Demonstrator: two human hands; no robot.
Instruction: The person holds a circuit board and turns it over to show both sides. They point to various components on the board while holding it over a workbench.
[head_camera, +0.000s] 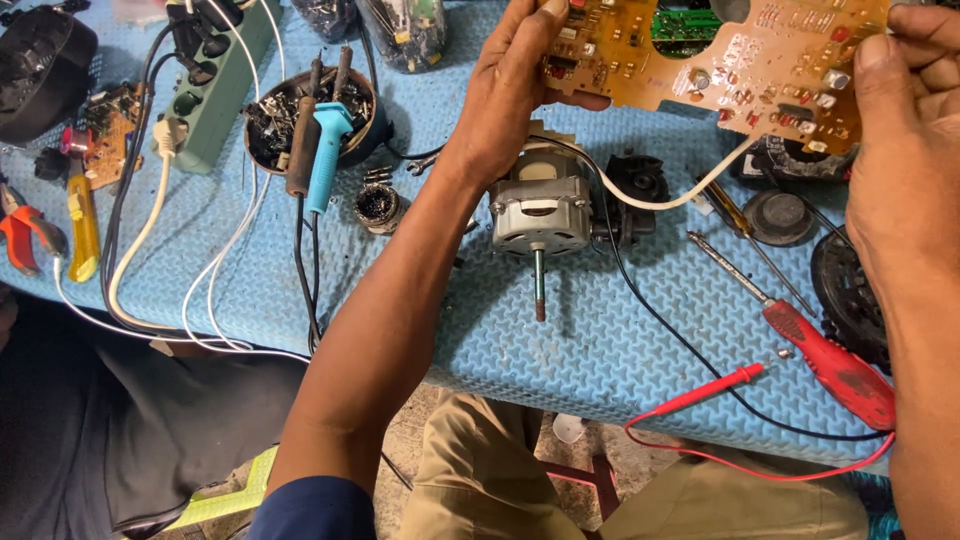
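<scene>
At top right, both hands hold a circuit board (735, 60) above the desk (600, 340).
Left hand (515, 85) grasps its left edge, right hand (905, 150) its right edge; a motor (540, 205) lies below.

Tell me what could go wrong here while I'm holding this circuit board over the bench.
The circuit board hangs between the left hand and right hand, above the motor; a slip could drop it there. Its white wire trails beside the motor and might snag. The red probe lies near the table edge and could fall.
</scene>
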